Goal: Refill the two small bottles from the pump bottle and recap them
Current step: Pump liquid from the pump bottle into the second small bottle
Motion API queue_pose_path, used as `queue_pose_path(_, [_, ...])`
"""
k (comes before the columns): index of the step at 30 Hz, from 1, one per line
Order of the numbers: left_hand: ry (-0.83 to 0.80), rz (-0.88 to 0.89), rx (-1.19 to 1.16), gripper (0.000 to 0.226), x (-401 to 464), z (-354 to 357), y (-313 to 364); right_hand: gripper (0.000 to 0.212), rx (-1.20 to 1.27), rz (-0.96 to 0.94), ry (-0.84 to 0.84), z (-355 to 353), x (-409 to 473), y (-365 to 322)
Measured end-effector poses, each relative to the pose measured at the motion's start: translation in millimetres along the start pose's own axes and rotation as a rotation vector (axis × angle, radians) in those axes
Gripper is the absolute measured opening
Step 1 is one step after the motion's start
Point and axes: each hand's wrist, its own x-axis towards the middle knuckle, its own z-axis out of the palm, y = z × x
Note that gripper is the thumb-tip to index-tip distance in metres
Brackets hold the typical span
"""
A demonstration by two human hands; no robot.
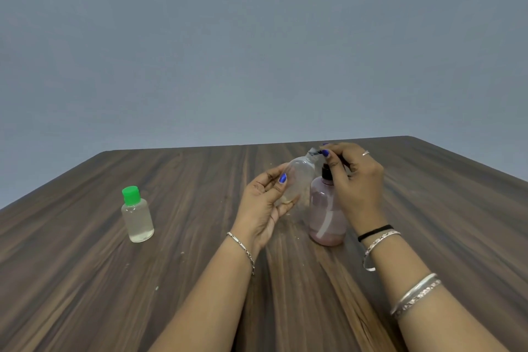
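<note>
**Over the pump bottle: filling under way**

Beside the pump bottle (328, 214), an uncapped small bottle (297, 180) is gripped tilted by the left hand (263, 203), mouth at the nozzle, which is pressed by the right hand's (357, 180) curled fingers. A green-capped bottle (137, 214) is kept well apart.

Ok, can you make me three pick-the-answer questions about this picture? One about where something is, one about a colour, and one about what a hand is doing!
1. Where does the capped small bottle stand?
A. by the person's left side of the table
B. behind the pump bottle
C. in a hand

2. What colour is its cap?
A. red
B. green
C. black

3. What is the left hand doing?
A. lying flat
B. pressing the pump
C. holding a clear bottle, tilted

Answers: 1 A, it stands alone there. 2 B, the cap is bright green. 3 C, fingers wrap the tilted bottle beside the pink pump bottle.
</note>
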Motion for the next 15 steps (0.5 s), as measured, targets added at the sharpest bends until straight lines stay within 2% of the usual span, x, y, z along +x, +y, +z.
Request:
queue_pose_path(5, [0.006, 0.010, -0.013, 0.020, 1, 0, 0, 0.015, -0.026, 0.007, 0.013, 1, 3, -2])
queue_pose_path(10, [-0.010, 0.008, -0.019, 0.019, 1, -1, 0, 0.022, -0.023, -0.057, 0.041, 4, 0, -4])
queue_pose_path(15, [0.014, -0.014, -0.027, 0.018, 0, -2, -3, 0.023, 0.011, -0.045, 0.047, 5, -7, -1])
